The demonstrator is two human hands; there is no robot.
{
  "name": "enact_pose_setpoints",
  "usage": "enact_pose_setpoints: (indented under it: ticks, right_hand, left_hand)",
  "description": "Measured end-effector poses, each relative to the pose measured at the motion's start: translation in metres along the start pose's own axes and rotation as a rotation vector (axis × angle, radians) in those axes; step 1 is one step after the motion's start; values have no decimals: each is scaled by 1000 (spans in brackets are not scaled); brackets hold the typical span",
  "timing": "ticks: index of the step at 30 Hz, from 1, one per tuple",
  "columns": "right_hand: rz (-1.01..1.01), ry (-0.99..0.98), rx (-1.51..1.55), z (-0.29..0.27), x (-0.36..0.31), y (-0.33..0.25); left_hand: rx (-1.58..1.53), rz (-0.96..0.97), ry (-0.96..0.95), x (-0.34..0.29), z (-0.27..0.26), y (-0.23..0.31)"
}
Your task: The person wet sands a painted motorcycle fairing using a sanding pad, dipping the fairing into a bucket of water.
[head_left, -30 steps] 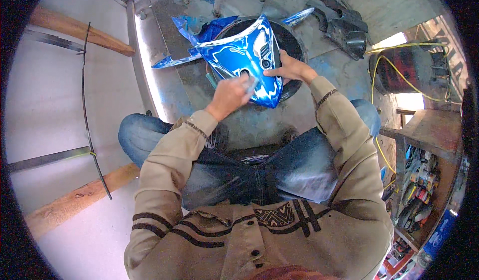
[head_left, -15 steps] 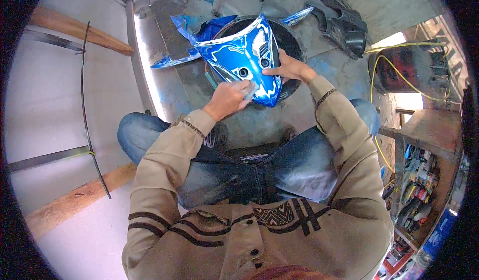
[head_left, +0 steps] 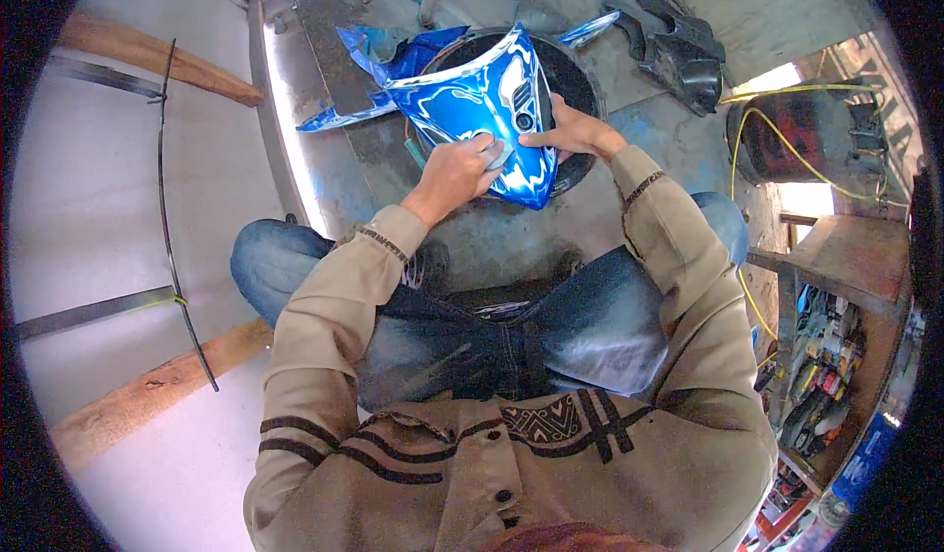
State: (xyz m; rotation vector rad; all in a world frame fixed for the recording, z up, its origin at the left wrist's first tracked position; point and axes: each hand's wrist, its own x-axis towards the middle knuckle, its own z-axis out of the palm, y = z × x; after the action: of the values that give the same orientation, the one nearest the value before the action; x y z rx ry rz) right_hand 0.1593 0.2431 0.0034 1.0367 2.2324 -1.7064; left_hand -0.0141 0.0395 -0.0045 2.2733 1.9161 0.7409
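A glossy blue and white vehicle body panel (head_left: 462, 105) with round holes is held over a round black tub (head_left: 588, 82), its pointed end toward me. My right hand (head_left: 582, 134) grips the panel's right edge, thumb on top by one hole. My left hand (head_left: 455, 176) is closed on a small pale blue-green sheet (head_left: 501, 155), pressed to the panel's lower left face. That hand covers most of the other hole. Whether the sheet is cloth or abrasive paper I cannot tell.
More blue panel pieces (head_left: 369, 56) lie beyond the tub's left side. A black plastic part (head_left: 678, 56) sits at the far right. A yellow cord (head_left: 806, 164) runs past a dark drum-shaped machine (head_left: 806, 139). Right of my knee stands a wooden shelf (head_left: 851, 257) filled with small items.
My left hand has slid a little up and to the right along the panel, now covering most of the left hole. My right hand keeps its grip on the edge.
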Motion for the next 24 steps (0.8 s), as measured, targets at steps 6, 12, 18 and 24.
enact_pose_setpoints:
  ticks: [6, 12, 18, 24]
  right_hand:
    - [21, -23, 96, -1, 0, 6]
    - [14, 26, 47, 0, -4, -2]
    - [110, -23, -340, -13, -15, -28]
    - [-124, 442, -662, -20, 4, -51]
  left_hand:
    - [-16, 33, -11, -19, -6, -1]
    - [6, 11, 38, 0, -4, 3]
    - [-181, -135, 22, 14, -15, -14]
    - [-768, -504, 261, 22, -33, -28]
